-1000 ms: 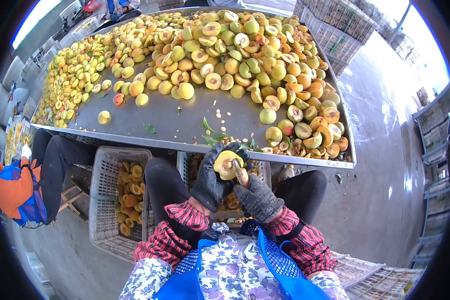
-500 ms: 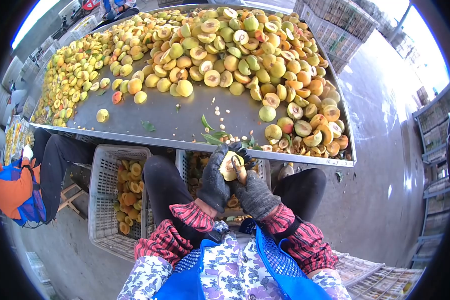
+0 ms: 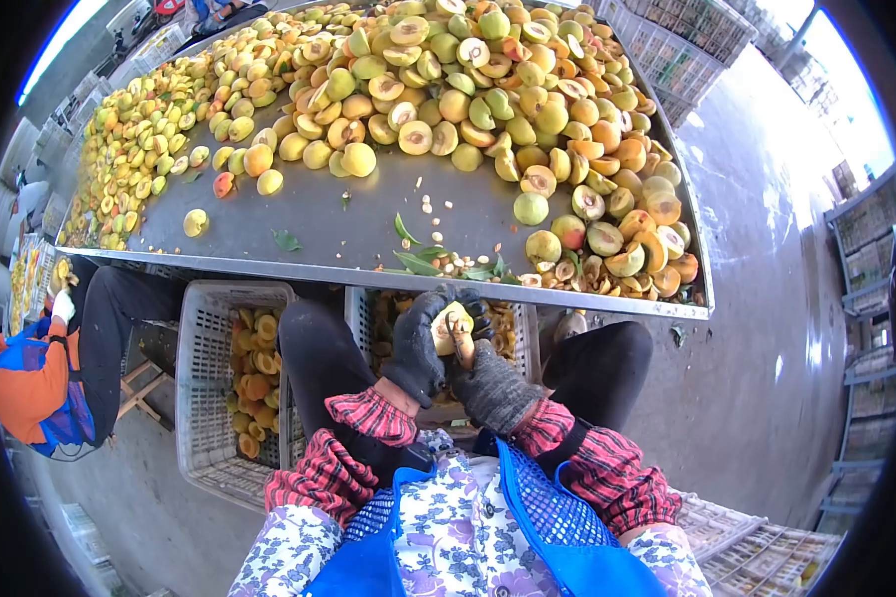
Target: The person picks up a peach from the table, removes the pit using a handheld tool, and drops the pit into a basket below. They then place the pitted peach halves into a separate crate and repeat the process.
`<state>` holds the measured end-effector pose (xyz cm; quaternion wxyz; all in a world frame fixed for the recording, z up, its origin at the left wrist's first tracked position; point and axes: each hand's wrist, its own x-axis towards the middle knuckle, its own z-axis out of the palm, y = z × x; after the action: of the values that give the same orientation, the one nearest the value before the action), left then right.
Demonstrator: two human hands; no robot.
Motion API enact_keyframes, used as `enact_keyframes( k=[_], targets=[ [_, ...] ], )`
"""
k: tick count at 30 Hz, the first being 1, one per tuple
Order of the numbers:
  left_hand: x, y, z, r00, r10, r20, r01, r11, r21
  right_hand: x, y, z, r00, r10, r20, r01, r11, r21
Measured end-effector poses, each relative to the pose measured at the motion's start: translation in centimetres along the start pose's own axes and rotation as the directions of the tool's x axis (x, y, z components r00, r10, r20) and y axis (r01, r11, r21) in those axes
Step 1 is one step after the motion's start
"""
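Observation:
My left hand (image 3: 415,343), in a dark coated glove, is closed round a yellow peach half (image 3: 444,330) held just below the table edge. In my right hand (image 3: 495,386), gloved in grey knit, is a small pitting tool (image 3: 464,344) with a tan handle. Its working end meets the cut face of the fruit; the earlier view shows a thin metal loop there. Both hands are close together between my knees. Beneath them stands a crate (image 3: 358,323) with peach halves in it, partly hidden by my hands.
A metal table (image 3: 309,224) bears a large heap of peach halves (image 3: 418,90), with loose pits and leaves near its front edge. Left of my leg is another crate (image 3: 204,368) holding halves. A person in orange (image 3: 30,383) sits further left. Stacked crates (image 3: 667,65) stand behind right.
The tool has shifted against the peach half and its loop shows less now. My view has moved slightly. At left, the other person's gloved hand has come up with fruit in it.

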<state>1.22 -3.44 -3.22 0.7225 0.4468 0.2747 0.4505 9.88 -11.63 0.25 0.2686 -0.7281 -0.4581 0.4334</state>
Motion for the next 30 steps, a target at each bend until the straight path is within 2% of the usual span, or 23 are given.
enact_keyframes(
  k=[1,4,5,7,8,10,11,13,15,19,20,21,22,24,27,28,30],
  targets=[
    [0.0,0.1,-0.1,0.998,0.042,0.037,-0.043,0.998,0.045,0.3,1.0,0.7,1.0,-0.004,-0.004,0.004,1.0,-0.003],
    [0.1,-2.3,-2.4,1.0,-0.02,-0.009,0.021,0.988,0.156,1.3,3.3,2.7,1.0,-0.024,-0.009,0.024,0.997,-0.069],
    [0.0,-2.0,-2.4,0.999,0.053,0.0,-0.05,0.951,0.306,1.4,3.0,2.7,0.999,-0.034,-0.011,0.033,0.994,-0.101],
    [-0.4,-1.2,-2.1,0.981,0.185,0.051,-0.18,0.797,0.577,1.2,1.6,2.2,0.995,0.068,0.069,-0.066,0.998,-0.024],
    [-0.4,-1.5,-2.3,0.989,0.146,-0.013,-0.119,0.853,0.508,1.1,0.9,1.9,0.987,0.116,0.111,-0.118,0.993,0.012],
    [-0.3,-3.2,-3.0,0.991,0.05,-0.127,-0.002,0.937,0.35,1.2,1.4,2.3,0.992,0.081,0.097,-0.078,0.996,-0.037],
    [-0.3,-4.3,-3.8,0.992,0.016,-0.127,0.028,0.941,0.338,1.3,1.8,2.7,0.994,0.064,0.092,-0.058,0.996,-0.062],
    [-0.5,-6.0,-5.3,0.99,-0.051,-0.13,0.09,0.946,0.312,2.1,2.7,3.7,0.987,0.125,0.096,-0.108,0.979,-0.17],
    [-0.9,-5.8,-5.3,0.953,-0.18,-0.243,0.208,0.974,0.093,2.7,3.5,4.5,0.986,0.138,0.098,-0.114,0.97,-0.214],
    [-1.2,-6.6,-6.0,0.817,-0.423,-0.393,0.345,0.903,-0.254,3.0,3.8,5.3,0.991,0.049,0.126,-0.023,0.979,-0.201],
    [-1.4,-6.5,-5.9,0.82,-0.377,-0.431,0.339,0.926,-0.164,3.0,3.7,5.6,0.99,0.025,0.138,0.003,0.98,-0.199],
    [-1.6,-6.2,-5.5,0.824,-0.325,-0.463,0.33,0.941,-0.073,3.5,4.3,6.3,0.982,0.141,0.125,-0.123,0.983,-0.139],
    [-1.7,-5.9,-5.2,0.828,-0.272,-0.489,0.322,0.947,0.019,3.9,5.1,7.0,0.98,0.161,0.12,-0.144,0.98,-0.135],
    [-1.3,-5.6,-5.1,0.789,-0.363,-0.496,0.371,0.925,-0.088,4.5,5.7,7.6,0.975,0.197,0.104,-0.183,0.975,-0.127],
    [-0.8,-6.8,-5.9,0.747,-0.49,-0.45,0.422,0.872,-0.249,4.2,5.8,7.1,0.975,0.189,0.12,-0.16,0.963,-0.217],
    [-0.7,-7.3,-6.2,0.736,-0.524,-0.428,0.432,0.851,-0.3,4.6,6.6,7.6,0.981,0.132,0.141,-0.098,0.97,-0.223],
    [-0.7,-7.5,-6.4,0.751,-0.499,-0.432,0.398,0.865,-0.306,5.4,7.1,8.5,0.983,0.014,0.185,0.028,0.974,-0.226]
  ],
)
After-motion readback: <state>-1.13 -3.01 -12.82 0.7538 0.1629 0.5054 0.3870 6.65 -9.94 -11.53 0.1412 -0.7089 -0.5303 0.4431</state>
